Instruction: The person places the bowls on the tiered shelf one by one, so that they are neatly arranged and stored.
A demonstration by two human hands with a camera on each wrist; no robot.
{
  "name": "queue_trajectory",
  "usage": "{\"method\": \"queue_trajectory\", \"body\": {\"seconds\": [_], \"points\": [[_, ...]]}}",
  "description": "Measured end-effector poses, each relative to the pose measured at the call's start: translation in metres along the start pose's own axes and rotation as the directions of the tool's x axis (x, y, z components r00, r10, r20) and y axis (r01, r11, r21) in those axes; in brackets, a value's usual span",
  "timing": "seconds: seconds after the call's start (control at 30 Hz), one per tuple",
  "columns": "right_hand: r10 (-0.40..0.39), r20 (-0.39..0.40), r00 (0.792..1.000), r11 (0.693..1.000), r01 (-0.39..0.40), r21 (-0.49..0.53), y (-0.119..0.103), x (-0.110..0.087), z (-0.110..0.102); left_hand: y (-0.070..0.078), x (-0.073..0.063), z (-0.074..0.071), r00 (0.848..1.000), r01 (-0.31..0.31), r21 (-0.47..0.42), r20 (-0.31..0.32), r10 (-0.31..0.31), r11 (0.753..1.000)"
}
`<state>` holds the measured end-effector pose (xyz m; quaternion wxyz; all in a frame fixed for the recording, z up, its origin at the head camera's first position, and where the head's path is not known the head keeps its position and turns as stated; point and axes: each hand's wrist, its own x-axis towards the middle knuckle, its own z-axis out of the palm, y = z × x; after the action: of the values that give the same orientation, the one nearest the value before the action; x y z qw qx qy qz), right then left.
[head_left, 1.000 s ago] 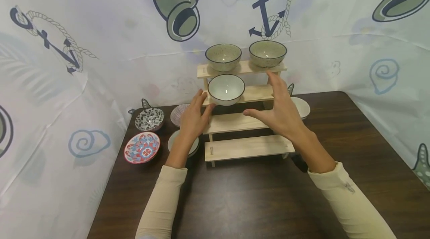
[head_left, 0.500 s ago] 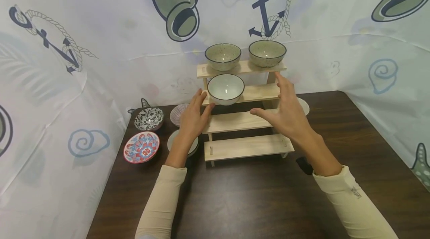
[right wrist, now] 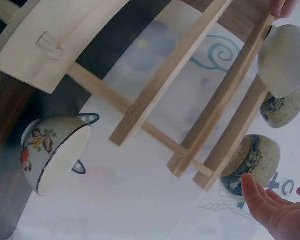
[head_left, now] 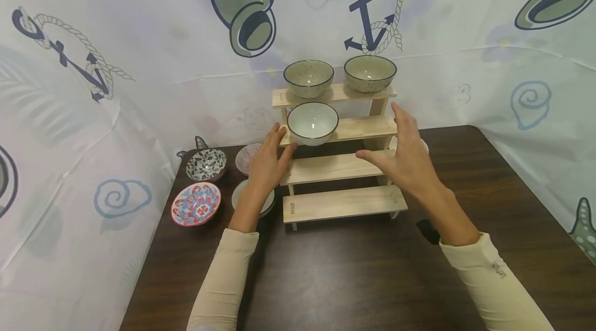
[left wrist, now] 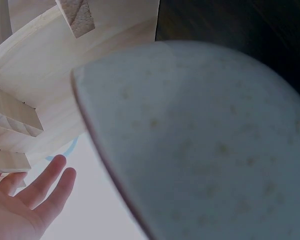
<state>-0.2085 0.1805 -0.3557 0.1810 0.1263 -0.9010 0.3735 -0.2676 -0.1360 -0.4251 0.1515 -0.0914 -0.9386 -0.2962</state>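
Observation:
My left hand [head_left: 270, 160] is at the left end of the stand's second-highest shelf, fingers loosely extended beside a white bowl [head_left: 313, 123] with a dark rim. That bowl sits on the shelf, fingertips and thumb right at its left side. My right hand [head_left: 410, 160] stands off the stand's right side, thumb and fingers spread, nothing between them. In the right wrist view the right hand [right wrist: 280, 212] appears near a speckled bowl [right wrist: 257, 162] with a blue pattern. A pale speckled bowl [left wrist: 205, 145] fills much of the left wrist view.
The stepped wooden stand [head_left: 344, 204] carries two speckled bowls [head_left: 309, 80] on top. Left of it are a black-and-white bowl [head_left: 206, 164], a red-and-blue bowl [head_left: 195, 205], a striped bowl [head_left: 247, 158] and a pale bowl [head_left: 242, 194]. A floral handled bowl [right wrist: 55, 155] stands at the right.
My right hand has moved right, away from the white bowl and past the shelf's end. The left hand and the bowls have stayed in place.

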Motion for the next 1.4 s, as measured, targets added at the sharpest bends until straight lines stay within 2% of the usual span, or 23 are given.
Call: {"method": "queue_trajectory", "body": {"seconds": [0.2,0.73,1.4], "points": [[0.033,0.001,0.999,0.999,-0.033,0.004,0.012,-0.001,-0.003,0.000,0.000,0.001,1.000,-0.002,0.001,0.001,0.002,1.000],[0.046,-0.033,0.998,0.993,-0.049,-0.105,0.043,0.004,-0.004,0.002,-0.001,-0.001,1.000,0.001,-0.001,0.002,-0.001,1.000],[0.132,-0.011,0.991,0.988,-0.132,-0.079,0.068,0.004,-0.006,0.002,-0.001,-0.002,1.000,-0.008,-0.020,-0.004,0.008,1.000]]}}
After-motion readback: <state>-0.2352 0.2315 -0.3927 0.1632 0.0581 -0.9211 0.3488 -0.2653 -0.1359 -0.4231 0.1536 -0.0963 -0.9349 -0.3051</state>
